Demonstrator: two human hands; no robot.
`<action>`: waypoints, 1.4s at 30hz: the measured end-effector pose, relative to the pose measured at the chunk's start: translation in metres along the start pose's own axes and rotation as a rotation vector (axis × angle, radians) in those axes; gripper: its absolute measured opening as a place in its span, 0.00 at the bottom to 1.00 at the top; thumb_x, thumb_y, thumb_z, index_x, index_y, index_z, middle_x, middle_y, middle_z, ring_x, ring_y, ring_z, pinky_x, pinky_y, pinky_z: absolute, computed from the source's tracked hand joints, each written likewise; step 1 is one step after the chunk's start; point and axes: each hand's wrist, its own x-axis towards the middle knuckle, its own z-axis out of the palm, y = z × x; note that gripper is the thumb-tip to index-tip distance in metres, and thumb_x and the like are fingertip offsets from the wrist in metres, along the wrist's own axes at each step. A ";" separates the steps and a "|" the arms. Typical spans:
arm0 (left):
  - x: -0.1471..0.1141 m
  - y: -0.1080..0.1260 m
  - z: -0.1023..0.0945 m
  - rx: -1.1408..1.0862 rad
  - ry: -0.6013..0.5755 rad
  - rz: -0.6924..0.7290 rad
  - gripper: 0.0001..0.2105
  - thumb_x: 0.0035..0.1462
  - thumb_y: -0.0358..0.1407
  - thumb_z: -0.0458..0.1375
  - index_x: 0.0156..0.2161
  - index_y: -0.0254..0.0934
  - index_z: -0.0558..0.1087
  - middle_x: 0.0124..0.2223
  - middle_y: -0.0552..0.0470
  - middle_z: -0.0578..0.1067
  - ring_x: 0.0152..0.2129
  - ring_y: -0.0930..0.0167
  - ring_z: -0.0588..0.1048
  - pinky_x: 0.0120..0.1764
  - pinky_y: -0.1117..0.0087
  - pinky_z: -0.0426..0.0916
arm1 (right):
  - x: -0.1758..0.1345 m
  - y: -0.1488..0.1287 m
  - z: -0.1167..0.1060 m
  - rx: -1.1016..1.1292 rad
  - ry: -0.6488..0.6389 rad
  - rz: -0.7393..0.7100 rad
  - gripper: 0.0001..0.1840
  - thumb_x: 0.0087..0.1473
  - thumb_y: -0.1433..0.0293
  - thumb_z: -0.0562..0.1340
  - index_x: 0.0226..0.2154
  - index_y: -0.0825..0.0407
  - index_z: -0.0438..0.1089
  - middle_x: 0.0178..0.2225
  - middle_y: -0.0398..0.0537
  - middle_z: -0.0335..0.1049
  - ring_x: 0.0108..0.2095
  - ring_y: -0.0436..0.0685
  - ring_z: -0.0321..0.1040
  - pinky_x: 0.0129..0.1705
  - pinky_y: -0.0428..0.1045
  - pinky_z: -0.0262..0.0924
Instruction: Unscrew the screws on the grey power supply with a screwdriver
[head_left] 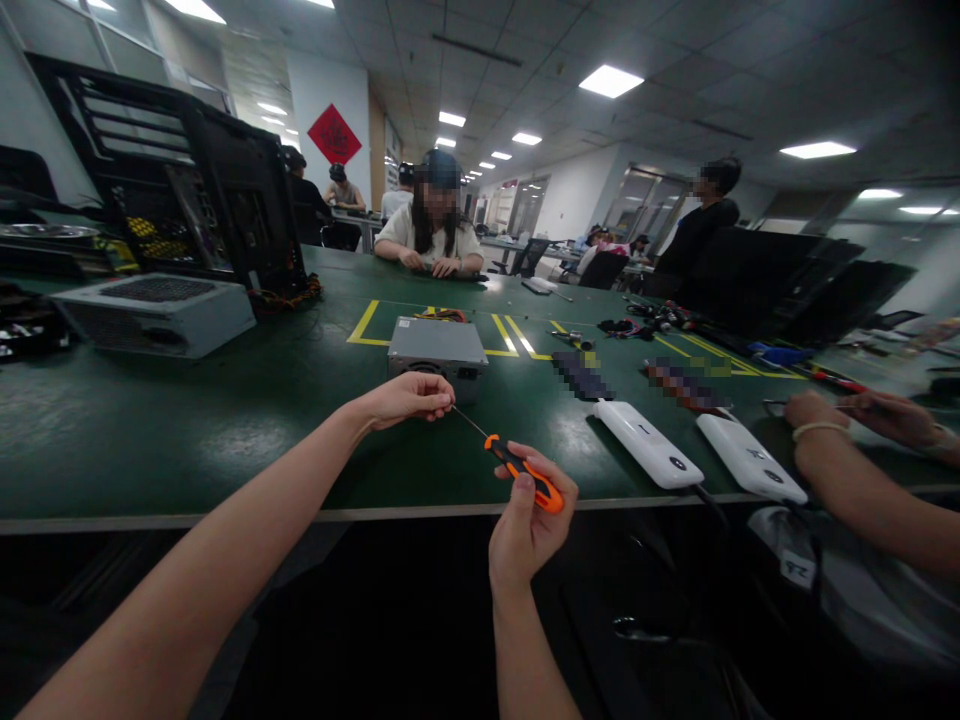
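Note:
My right hand (531, 505) is wrapped round the orange and black handle of a screwdriver (517, 465). Its thin shaft slants up to the left, and the tip meets the fingertips of my left hand (417, 397). Those left fingers are pinched closed at the tip; whatever is between them is too small or hidden to name. Just behind the left hand, a grey metal power supply unit (437, 342) stands on the green table (330, 400). Its power socket faces me, and my left hand covers part of its lower front.
An open black computer case (225, 200) and a second power supply unit (161, 310) stand on the left. White power banks (649, 443) lie on the right, near a co-worker's hands (817, 412). Another person (431, 225) sits opposite. Loose tools and cables (637, 325) lie beyond.

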 end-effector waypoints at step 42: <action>0.006 -0.003 0.007 -0.222 0.230 -0.138 0.12 0.57 0.30 0.56 0.47 0.31 0.70 0.47 0.42 0.74 0.35 0.74 0.76 0.38 0.72 0.69 | 0.008 0.016 0.016 0.130 -0.211 0.751 0.16 0.50 0.63 0.61 0.42 0.51 0.64 0.32 0.41 0.66 0.28 0.46 0.62 0.33 0.45 0.59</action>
